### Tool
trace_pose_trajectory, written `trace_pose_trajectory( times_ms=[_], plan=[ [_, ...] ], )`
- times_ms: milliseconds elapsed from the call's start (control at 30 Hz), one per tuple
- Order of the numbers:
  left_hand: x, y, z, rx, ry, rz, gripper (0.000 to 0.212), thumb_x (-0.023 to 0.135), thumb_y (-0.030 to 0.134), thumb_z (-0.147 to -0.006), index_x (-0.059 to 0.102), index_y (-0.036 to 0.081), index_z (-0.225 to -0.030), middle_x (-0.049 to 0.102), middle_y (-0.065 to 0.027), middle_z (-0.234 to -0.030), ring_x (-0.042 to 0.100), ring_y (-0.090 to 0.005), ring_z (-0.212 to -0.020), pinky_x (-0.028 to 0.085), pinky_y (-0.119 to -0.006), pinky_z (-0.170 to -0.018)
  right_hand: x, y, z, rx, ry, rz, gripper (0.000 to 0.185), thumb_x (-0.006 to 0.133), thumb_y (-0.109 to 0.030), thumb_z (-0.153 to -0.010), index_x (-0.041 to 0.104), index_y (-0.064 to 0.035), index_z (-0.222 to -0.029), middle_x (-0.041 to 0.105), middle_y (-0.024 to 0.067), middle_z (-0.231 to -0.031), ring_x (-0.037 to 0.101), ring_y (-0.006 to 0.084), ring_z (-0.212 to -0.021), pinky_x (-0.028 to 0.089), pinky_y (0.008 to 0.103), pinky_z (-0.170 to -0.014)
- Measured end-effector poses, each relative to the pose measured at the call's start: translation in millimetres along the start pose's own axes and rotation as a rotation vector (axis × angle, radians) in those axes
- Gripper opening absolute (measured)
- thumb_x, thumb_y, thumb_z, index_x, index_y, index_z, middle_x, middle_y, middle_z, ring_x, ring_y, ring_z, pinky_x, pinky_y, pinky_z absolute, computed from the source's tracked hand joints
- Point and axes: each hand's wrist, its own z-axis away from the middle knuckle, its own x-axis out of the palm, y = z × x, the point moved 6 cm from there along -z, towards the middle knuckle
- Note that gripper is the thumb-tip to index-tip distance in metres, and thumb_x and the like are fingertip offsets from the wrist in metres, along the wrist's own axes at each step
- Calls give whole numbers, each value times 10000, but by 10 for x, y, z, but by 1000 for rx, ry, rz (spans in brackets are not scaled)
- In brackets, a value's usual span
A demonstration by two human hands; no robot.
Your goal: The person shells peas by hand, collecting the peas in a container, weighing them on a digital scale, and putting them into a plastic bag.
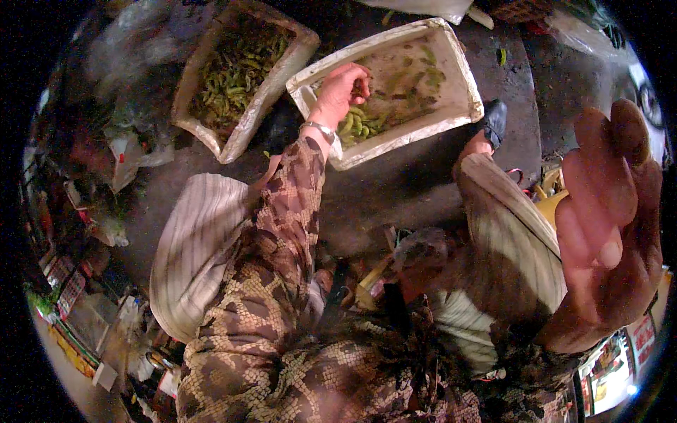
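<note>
My left hand [344,90], with a bangle at the wrist, reaches over the left part of a white foam box [407,140]. Its fingers are curled, and whether they hold anything cannot be told. Below it in the box lies a small heap of green pods [357,124]; wet-looking bits and more green pieces are spread over the box's bottom. Left of this box, a second foam box [254,113] holds many green pods [230,92]. My right hand [608,227] is raised close to the camera at the right, fingers bent, away from both boxes; nothing is seen in it.
A black shoe [494,124] stands by the right corner of the white box. One green pod [502,56] lies on the dark ground beyond. Clear plastic bags [158,150] and litter lie at the left. A white bag [423,6] is at the top edge.
</note>
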Motion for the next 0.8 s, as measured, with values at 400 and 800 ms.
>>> trace_pose_trajectory(
  times_ms=[400,800],
  plan=[
    [91,-112,-143,178,-351,-2090,136,591,152,-702,674,110,-801,656,-143,-833,629,-332,-792,496,-430,-709,-155,-46,203,-56,-37,-55,134,335,-90,-969,398,20,-927,375,77,-705,344,138,-441,338,267,-386],
    [-79,-269,75,375,-283,-2028,162,499,118,-755,634,28,-751,635,-196,-804,630,-362,-781,504,-456,-664,-206,9,166,-45,-23,-66,132,334,-89,-969,397,24,-941,375,78,-709,344,138,-444,337,267,-388]
  ],
)
